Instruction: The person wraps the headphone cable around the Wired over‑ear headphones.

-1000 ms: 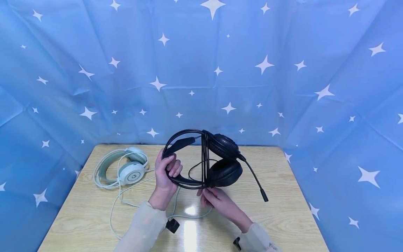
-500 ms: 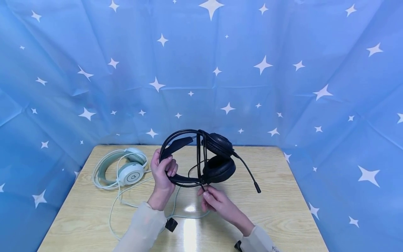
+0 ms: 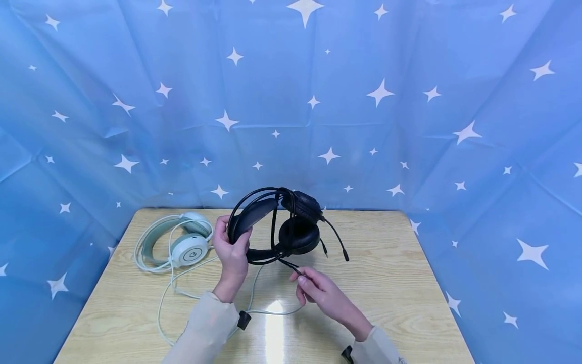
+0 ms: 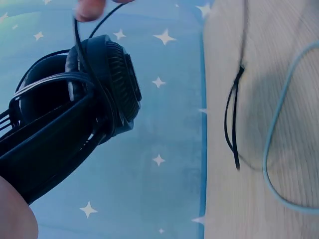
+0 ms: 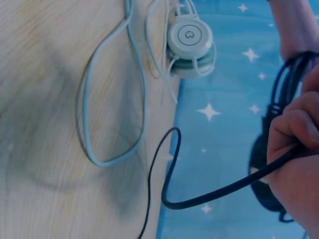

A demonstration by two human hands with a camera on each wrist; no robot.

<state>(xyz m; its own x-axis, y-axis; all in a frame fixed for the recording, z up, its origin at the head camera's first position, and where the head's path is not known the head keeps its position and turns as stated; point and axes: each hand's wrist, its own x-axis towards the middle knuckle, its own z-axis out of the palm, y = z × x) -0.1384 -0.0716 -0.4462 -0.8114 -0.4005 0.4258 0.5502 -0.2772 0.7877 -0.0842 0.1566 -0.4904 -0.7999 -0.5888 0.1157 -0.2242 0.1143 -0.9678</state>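
Observation:
My left hand [image 3: 233, 259] grips the headband of a black headset [image 3: 299, 236], holding it up over the table with the ear cups to the right. A microphone boom [image 3: 335, 233] sticks out on the right. Black cable [image 4: 104, 94] is wound around the headset. Just below the ear cups, my right hand [image 3: 322, 293] pinches strands of that cable. In the right wrist view, a thick stretch of cable [image 5: 214, 196] runs out of the curled fingers and bends back. A cable end with a slim plug [image 3: 324, 247] shows beneath the ear cups.
A pale green headset [image 3: 190, 250] lies at the left of the wooden table [image 3: 386, 313]. Its light cable [image 3: 162, 303] trails across the middle beneath my hands. A blue curtain with white stars [image 3: 291, 126] stands along the back and sides.
Fewer cable strands cross the black headset than a second ago. The headset has shifted left and tilted, while my right hand has drawn the cable slightly right, away from it.

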